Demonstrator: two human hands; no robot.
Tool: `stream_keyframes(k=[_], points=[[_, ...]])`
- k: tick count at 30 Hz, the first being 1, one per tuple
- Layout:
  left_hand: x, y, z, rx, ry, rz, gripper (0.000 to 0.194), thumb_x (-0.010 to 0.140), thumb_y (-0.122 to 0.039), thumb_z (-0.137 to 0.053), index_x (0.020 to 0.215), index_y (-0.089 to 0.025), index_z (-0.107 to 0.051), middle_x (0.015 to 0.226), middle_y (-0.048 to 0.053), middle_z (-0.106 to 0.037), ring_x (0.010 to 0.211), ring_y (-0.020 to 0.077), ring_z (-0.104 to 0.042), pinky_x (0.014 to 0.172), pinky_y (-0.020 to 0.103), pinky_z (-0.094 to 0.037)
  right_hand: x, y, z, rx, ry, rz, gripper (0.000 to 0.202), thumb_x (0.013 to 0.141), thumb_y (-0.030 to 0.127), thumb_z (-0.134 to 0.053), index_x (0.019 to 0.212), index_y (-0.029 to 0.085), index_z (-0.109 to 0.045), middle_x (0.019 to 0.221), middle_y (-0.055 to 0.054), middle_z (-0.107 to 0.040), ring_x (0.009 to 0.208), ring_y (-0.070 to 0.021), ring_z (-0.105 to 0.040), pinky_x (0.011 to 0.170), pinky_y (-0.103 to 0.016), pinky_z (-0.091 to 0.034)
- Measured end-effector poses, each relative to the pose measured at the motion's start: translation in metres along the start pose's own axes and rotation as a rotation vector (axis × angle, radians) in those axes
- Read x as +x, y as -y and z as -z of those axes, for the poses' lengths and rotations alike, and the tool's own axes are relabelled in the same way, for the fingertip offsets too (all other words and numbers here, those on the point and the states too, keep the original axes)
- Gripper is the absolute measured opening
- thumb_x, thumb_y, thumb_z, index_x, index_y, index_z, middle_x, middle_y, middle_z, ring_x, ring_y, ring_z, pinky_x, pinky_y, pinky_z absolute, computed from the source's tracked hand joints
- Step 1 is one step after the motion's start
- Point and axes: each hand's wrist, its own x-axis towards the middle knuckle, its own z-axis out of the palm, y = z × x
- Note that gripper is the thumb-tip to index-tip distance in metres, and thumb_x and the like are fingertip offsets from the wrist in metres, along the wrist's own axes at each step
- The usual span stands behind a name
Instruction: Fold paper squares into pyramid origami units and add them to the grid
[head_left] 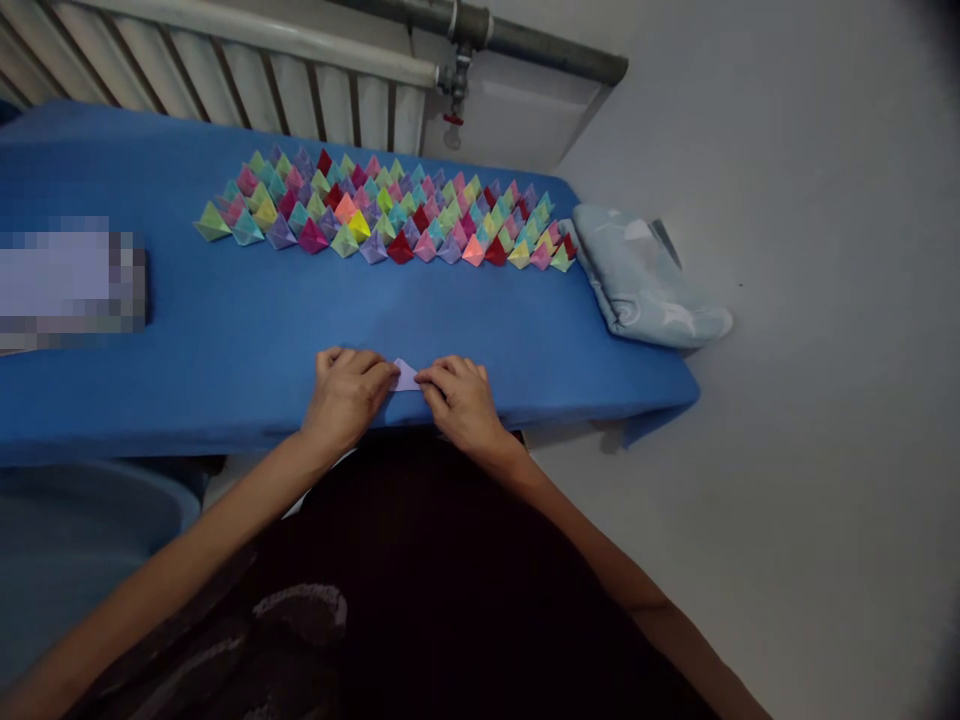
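Between my hands, near the front edge of the blue-covered table (pixel 247 370), lies a small pale lilac piece of folded paper (pixel 405 376), pointed at the top. My left hand (pixel 349 392) pinches its left side with thumb and fingers. At its right side, my right hand (pixel 461 395) grips the corner the same way. Parts of the paper's ends are hidden under my fingertips. Beyond my hands stand rows of small folded paper boats (pixel 373 247) in pink, green, blue, purple, red and yellow.
A folded grey-blue cloth (pixel 645 280) rests at the table's right end, by the wall. A blurred-out block (pixel 71 280) is at the left. Behind the table run a white radiator (pixel 300 90) and a pipe with a valve (pixel 459 85). A blue basin-like shape (pixel 97 510) sits below left.
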Motion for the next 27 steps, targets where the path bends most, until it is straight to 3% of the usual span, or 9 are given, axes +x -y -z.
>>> stream_keyframes(k=[5, 8, 11, 16, 27], points=[[0.0, -0.005, 0.003, 0.059, 0.027, 0.0, 0.029, 0.102, -0.026, -0.045, 0.1, -0.025, -0.074, 0.099, 0.006, -0.074, 0.087, 0.0237, -0.061, 0.091, 0.046, -0.036, 0.003, 0.003, 0.008, -0.065, 0.018, 0.112, 0.024, 0.095, 0.016, -0.053, 0.102, 0.023, -0.075, 0.114, -0.007, -0.069, 0.104, -0.0248, -0.052, 0.09, -0.04, -0.034], [0.0, -0.007, 0.005, 0.093, 0.042, -0.012, 0.034, 0.104, -0.025, -0.039, 0.1, -0.023, -0.073, 0.1, 0.006, -0.074, 0.088, 0.0234, -0.061, 0.091, 0.046, -0.036, 0.01, 0.007, 0.014, -0.125, 0.1, 0.181, 0.022, 0.097, 0.02, -0.052, 0.1, 0.023, -0.074, 0.106, -0.006, -0.072, 0.099, -0.0245, -0.051, 0.088, -0.041, -0.031], [0.001, -0.005, 0.003, 0.094, 0.049, -0.007, 0.033, 0.103, -0.027, -0.04, 0.097, -0.022, -0.072, 0.1, 0.007, -0.073, 0.087, 0.0231, -0.06, 0.089, 0.045, -0.037, 0.014, 0.008, 0.016, -0.132, 0.146, 0.211, 0.022, 0.1, 0.026, -0.051, 0.104, 0.024, -0.073, 0.1, -0.006, -0.072, 0.094, -0.023, -0.052, 0.087, -0.039, -0.029], [0.001, -0.001, -0.001, 0.051, 0.011, 0.036, 0.03, 0.101, -0.031, -0.045, 0.091, -0.022, -0.073, 0.096, 0.009, -0.072, 0.087, 0.0243, -0.061, 0.086, 0.044, -0.038, 0.007, 0.002, 0.011, -0.057, 0.123, 0.237, 0.024, 0.098, 0.024, -0.055, 0.116, 0.026, -0.072, 0.111, -0.005, -0.071, 0.098, -0.0206, -0.055, 0.088, -0.037, -0.03], [-0.009, -0.001, 0.003, 0.125, -0.006, -0.092, 0.03, 0.102, -0.025, -0.045, 0.113, -0.026, -0.072, 0.102, 0.008, -0.074, 0.088, 0.0245, -0.061, 0.09, 0.043, -0.037, -0.002, -0.006, 0.008, -0.082, 0.112, 0.261, 0.028, 0.1, 0.027, -0.056, 0.124, 0.03, -0.069, 0.121, -0.005, -0.069, 0.108, -0.0226, -0.056, 0.092, -0.04, -0.031]])
